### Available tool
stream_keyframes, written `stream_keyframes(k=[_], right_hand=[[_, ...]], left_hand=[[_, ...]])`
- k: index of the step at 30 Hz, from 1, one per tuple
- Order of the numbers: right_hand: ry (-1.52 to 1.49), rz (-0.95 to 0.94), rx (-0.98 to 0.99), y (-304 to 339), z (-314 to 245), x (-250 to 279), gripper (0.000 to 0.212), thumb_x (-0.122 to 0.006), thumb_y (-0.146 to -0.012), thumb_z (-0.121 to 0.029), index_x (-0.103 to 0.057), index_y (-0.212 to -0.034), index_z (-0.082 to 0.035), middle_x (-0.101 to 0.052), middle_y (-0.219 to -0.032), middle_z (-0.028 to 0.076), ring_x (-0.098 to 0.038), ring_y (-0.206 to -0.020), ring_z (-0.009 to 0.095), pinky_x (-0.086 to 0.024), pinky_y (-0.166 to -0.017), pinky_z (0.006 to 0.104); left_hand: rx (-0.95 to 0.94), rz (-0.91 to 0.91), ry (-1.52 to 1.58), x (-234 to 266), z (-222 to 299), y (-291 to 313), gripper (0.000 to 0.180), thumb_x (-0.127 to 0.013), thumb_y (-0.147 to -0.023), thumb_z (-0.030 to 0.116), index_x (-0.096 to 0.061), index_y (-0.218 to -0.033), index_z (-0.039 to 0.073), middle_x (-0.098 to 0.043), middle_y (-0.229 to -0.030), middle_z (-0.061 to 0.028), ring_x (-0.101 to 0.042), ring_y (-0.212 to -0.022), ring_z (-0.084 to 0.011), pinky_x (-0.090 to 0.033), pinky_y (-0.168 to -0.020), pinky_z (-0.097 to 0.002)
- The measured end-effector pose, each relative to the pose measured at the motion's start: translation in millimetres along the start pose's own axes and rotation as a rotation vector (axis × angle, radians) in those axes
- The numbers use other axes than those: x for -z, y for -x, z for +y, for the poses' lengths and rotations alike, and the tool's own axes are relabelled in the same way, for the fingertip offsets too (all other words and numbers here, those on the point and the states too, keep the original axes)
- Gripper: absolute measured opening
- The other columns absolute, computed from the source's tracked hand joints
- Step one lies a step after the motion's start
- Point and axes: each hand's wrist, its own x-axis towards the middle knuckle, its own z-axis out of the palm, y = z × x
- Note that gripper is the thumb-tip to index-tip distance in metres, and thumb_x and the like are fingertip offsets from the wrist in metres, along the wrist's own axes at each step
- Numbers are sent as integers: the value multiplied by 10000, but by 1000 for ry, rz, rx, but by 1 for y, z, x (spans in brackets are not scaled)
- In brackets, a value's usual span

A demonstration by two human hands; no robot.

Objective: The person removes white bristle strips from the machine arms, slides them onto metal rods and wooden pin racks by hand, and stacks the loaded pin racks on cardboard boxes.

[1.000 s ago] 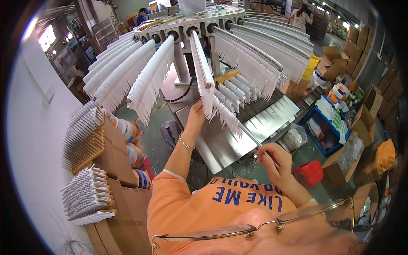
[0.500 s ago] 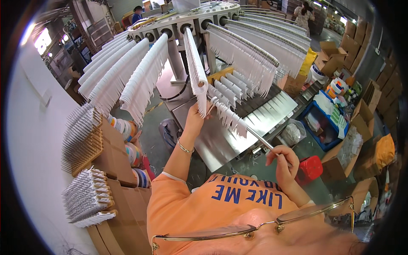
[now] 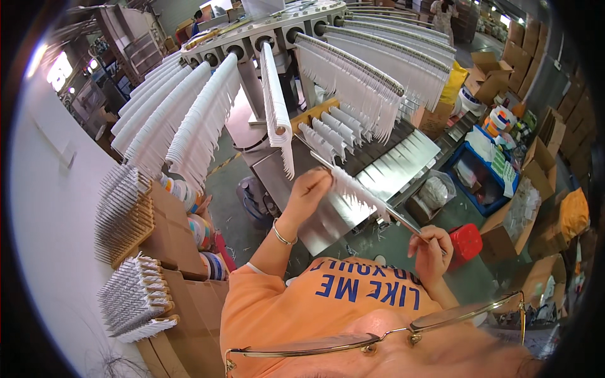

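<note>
In front of my chest, my right hand (image 3: pixel 432 252) is closed round the near end of a thin metal rod (image 3: pixel 402 220), which slopes up and away to the left. A row of white fringe-like strips (image 3: pixel 356 192) hangs along the rod's middle. My left hand (image 3: pixel 310 191) pinches at the far end of that row; its fingertips partly hide the strips. The rod's bare far tip reaches close to a spoke of the round rack, where a bunch of white strips (image 3: pixel 276 113) hangs just beyond my left hand.
A round metal rack (image 3: pixel 265 31) carries several spokes of white strips. Below it lies a shiny metal table (image 3: pixel 403 170) with rows of white pieces on a wooden holder. Pin boards (image 3: pixel 126 220) stand on cartons at left; a blue crate (image 3: pixel 469 183) and red container (image 3: pixel 465 244) are at right.
My left hand has moved down and right, away from the rack's spoke. The strips on the rod have shifted toward my right hand, and more bare rod shows at the far end.
</note>
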Motion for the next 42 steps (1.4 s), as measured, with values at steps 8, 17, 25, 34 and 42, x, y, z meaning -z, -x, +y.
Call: stream_keyframes(k=[8, 17, 25, 34, 42], right_hand=[[76, 27, 101, 12, -16, 15, 194, -385, -878, -84, -520, -918, 50, -535, -796, 161, -513, -561, 174, -441, -472, 263], [385, -97, 59, -13, -43, -5, 193, -381, -853, -51, -540, -889, 54, -566, -767, 136, -547, -605, 158, -433, -529, 252], [432, -262, -49, -44, -17, -33, 196, -392, -879, -84, -532, -940, 37, -530, -819, 70, -497, -671, 95, -402, -598, 216], [432, -319, 50, -50, -16, -45, 168, -419, -863, -88, -532, -908, 28, -510, -780, 68, -467, -627, 98, -384, -579, 218], [450, -289, 69, -49, -11, -38, 163, -416, -869, -93, -528, -890, 25, -495, -784, 65, -443, -607, 95, -367, -567, 216]], left_hand=[[252, -131, -104, 4, -10, -1, 317, -450, -866, 58, -486, -1174, -8, -452, -724, 31, -398, -599, -35, -348, -548, -176], [478, 398, 572, 41, -67, -40, 99, -527, -838, 189, -482, -827, 102, -426, -614, 18, -362, -456, -74, -338, -463, -239], [263, 287, 435, 36, -81, -46, 225, -401, -885, 136, -526, -1063, 80, -416, -551, 33, -318, -401, -60, -337, -437, -223], [283, 339, 265, 28, -61, -45, 285, -415, -896, 131, -504, -1150, 38, -414, -603, 48, -328, -442, -38, -308, -435, -187], [372, 328, 287, 20, -49, -43, 225, -454, -887, 134, -533, -1072, 34, -392, -589, 57, -317, -468, -35, -282, -449, -187]])
